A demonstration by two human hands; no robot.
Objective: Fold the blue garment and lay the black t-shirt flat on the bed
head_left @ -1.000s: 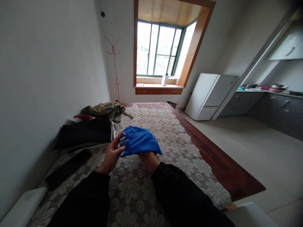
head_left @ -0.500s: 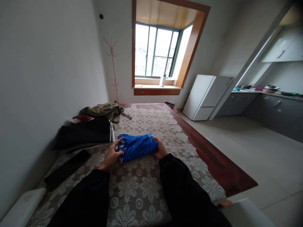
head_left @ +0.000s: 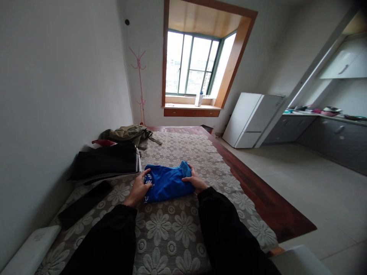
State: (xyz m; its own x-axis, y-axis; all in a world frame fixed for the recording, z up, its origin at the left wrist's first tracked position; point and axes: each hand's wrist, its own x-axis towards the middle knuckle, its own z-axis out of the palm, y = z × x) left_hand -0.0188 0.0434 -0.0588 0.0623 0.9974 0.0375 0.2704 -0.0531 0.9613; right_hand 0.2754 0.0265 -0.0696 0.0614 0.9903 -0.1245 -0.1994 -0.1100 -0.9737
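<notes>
Hands on either end of a folded bright-blue fabric garment (head_left: 168,183), which lies flat on a beige floral lace cover (head_left: 172,225). Left hand (head_left: 139,189) presses the garment's left end, fingers spread and flat, thumb over the white printed logo; it grips nothing that shows. Right hand (head_left: 194,181) rests on the right end, fingers loosely open over the cloth edge.

Open cover runs clear toward the person and beyond the right hand as far as the dark red wooden edge (head_left: 258,194). Just past the left hand sits a folded stack of black clothing (head_left: 107,162); farther off, an olive-green crumpled jacket (head_left: 127,133).

Both palms are hidden against the cloth. Logo lettering is too small to read. Black sleeves (head_left: 218,229) are cut off at the bottom edge.

Half a second ago the garment was a longer, narrower roll; now it is shorter and squarer, with the hands closer together.
</notes>
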